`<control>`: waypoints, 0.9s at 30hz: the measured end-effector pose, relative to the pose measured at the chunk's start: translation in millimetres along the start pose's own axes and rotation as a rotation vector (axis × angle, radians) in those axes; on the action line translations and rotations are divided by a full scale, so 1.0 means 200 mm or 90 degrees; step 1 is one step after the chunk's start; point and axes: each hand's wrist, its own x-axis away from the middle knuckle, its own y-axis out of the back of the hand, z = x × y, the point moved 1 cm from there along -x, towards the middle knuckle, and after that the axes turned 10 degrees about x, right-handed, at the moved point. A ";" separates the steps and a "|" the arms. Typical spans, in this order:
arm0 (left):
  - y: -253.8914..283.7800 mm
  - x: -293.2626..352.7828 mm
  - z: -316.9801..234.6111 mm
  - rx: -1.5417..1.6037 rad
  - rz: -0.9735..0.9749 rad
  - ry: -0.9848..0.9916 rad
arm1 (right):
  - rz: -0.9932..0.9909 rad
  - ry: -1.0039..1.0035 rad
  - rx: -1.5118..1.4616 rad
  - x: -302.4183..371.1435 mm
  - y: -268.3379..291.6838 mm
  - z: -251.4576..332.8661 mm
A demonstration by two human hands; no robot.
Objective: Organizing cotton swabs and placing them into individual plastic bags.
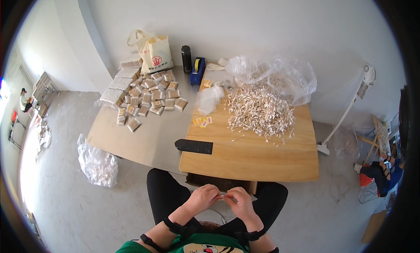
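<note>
My left hand [204,200] and my right hand [239,203] meet above my lap, in front of the table edge. The fingers of both are closed in a pinch around something small and pale between them, too small to name. On the wooden board beyond lies a big loose heap of cotton swabs [261,113]. Left of the heap are clear small bags [210,100] and a few yellow-and-white labels [202,122]. A black flat strip [194,146] lies across the board's left edge, closest to my hands.
Filled swab packs [153,94] lie scattered on the grey table [131,137], beside stacked packs [119,83]. Behind stand a cloth bag [155,53], a black bottle [186,59] and a blue tape dispenser [197,71]. A plastic sack [99,163] and white lamp stand [343,115] flank the table.
</note>
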 end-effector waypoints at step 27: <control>0.01 0.01 -0.02 -0.025 0.021 0.009 | -0.004 0.021 0.058 -0.02 0.06 0.02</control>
